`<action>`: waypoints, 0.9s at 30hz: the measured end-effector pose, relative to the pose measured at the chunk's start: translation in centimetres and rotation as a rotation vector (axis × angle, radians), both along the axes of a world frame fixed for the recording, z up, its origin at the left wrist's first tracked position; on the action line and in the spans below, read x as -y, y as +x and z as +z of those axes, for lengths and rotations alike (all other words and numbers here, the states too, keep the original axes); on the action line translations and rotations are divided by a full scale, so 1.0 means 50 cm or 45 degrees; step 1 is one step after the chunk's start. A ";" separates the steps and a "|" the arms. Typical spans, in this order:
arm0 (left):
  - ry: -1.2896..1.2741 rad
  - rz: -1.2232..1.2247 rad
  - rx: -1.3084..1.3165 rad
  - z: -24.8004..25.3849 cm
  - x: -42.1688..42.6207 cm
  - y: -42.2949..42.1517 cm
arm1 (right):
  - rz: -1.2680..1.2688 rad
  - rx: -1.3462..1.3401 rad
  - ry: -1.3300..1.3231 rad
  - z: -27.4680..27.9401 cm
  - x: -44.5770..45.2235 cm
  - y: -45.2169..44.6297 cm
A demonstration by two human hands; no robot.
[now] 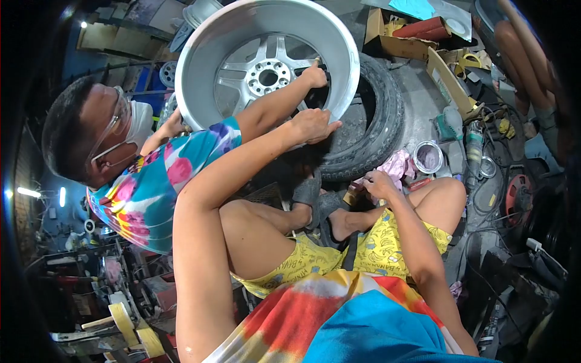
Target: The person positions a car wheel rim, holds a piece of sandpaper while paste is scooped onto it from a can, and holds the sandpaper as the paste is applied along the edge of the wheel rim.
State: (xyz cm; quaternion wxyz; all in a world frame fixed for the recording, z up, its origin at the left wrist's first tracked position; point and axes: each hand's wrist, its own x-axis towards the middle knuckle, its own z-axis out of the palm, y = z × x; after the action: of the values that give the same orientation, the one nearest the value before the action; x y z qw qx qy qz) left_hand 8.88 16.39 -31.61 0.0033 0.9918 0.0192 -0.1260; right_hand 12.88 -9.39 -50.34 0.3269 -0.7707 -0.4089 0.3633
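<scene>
A bare silver alloy wheel point(200, 72) is tilted toward me on top of a black tire point(390, 115). My left hand point(311, 126) is closed at the near lip of the wheel, its thumb pointing right. Lower right, my right hand point(378, 184) is bent in a pinch beside a crumpled pink cloth point(396, 164). What sits between its fingers is too small to make out. A co-worker's hand point(313, 75) reaches inside the wheel, fingers at a spoke. That person's other hand point(172, 126) is at the wheel's left outer side.
A co-worker in a floral shirt point(175, 172) leans in from the left. Right of the tire are an open can point(428, 156), a green sander point(449, 124), cables and a red reel point(518, 193). Cardboard boxes point(448, 81) stand behind. Another person's legs point(523, 60) are at far right.
</scene>
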 end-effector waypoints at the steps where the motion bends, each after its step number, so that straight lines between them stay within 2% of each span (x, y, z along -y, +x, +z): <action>1: -0.003 0.001 0.004 0.005 0.002 0.001 | 0.006 -0.004 -0.008 -0.001 0.000 0.001; 3: -0.026 0.053 -0.084 0.018 0.009 0.001 | 0.015 0.005 -0.014 -0.004 0.001 0.001; 8: 0.013 0.007 -0.021 0.008 0.005 0.000 | 0.026 0.037 -0.021 -0.004 0.001 0.000; 13: 0.020 -0.043 -0.010 0.006 0.003 0.002 | 0.025 -0.092 -0.130 0.025 -0.002 0.005; 22: 0.040 -0.045 -0.046 0.004 0.001 0.006 | 0.032 0.006 -0.042 -0.001 -0.003 0.002; 27: 0.093 0.075 -0.121 0.033 0.030 0.012 | 0.023 -0.038 -0.110 0.008 -0.003 0.003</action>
State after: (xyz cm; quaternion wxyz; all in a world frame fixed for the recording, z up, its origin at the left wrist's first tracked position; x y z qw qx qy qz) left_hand 9.49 14.90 -29.93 -0.0302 0.9832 0.0530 -0.1720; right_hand 13.01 -9.24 -49.96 0.2961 -0.7748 -0.3950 0.3950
